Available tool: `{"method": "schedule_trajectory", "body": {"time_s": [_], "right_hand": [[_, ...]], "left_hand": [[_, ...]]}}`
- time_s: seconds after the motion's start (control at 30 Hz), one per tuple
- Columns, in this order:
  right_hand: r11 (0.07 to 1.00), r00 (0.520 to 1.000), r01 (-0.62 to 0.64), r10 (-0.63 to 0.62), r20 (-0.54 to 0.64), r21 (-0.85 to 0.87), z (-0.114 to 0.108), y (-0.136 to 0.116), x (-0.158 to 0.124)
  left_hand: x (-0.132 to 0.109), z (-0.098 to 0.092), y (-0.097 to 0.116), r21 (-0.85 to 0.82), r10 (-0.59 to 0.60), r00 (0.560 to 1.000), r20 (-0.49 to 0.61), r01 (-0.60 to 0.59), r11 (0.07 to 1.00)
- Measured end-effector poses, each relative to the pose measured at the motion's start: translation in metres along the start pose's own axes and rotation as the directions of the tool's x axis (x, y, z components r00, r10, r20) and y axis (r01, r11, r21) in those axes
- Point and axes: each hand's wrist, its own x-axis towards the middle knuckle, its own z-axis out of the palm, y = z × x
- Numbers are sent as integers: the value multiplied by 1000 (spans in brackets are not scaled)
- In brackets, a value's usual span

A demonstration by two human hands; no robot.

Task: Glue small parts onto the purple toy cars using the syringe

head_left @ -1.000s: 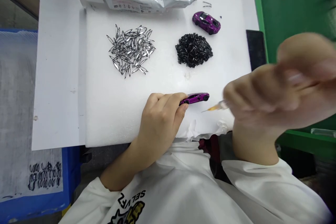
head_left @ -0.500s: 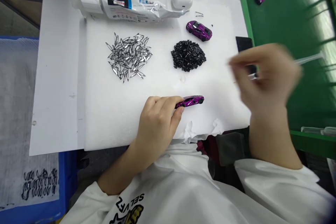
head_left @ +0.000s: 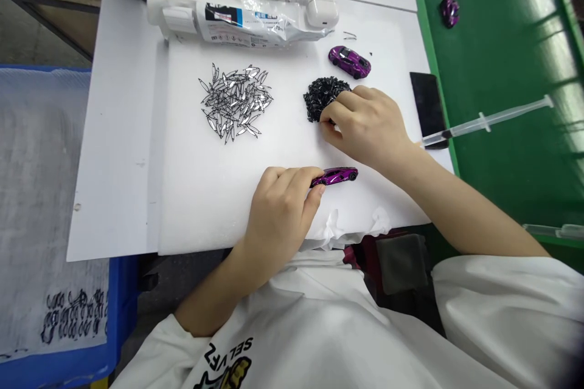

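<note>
My left hand (head_left: 279, 219) is shut on a glossy purple toy sports car (head_left: 334, 177), holding its rear end between fingers and thumb, just above the white foam board (head_left: 219, 213). My right hand (head_left: 365, 124) rests against a heap of tiny black pieces (head_left: 323, 97), its fingertips at the heap's lower right edge. Whether those fingertips pinch anything is hidden. A plastic syringe (head_left: 483, 124) with a thin tip lies to the right of that hand, touching neither hand.
A second purple car (head_left: 349, 62) sits above the black heap, beside a scatter of slim silvery pointed pieces (head_left: 236, 102). Along the far edge lie a white tube packet (head_left: 241, 21) and an earbud case (head_left: 322, 11). A black slab (head_left: 427, 103) borders the green mat (head_left: 502, 42).
My right hand has come down and left to the black heap, and the syringe no longer sits in it. My left hand still holds the car, and the view has shifted slightly.
</note>
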Motion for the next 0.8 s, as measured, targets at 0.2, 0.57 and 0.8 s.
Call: {"method": "schedule_trajectory", "body": {"time_s": [0.2,0.57,0.8], "right_hand": [[981,995,-37,19,96,190,-19,21,-17],[969,1000,-22,19,18,247,-4,26,-39],[983,987,133,-143,74,127,-2,34,-28]], "left_hand": [[0,1,0,2,10,1000,-16,-10,1000],[1,1,-1,13,11,1000,-15,-11,1000],[0,1,-1,15,4,1000,-13,-4,1000]]}}
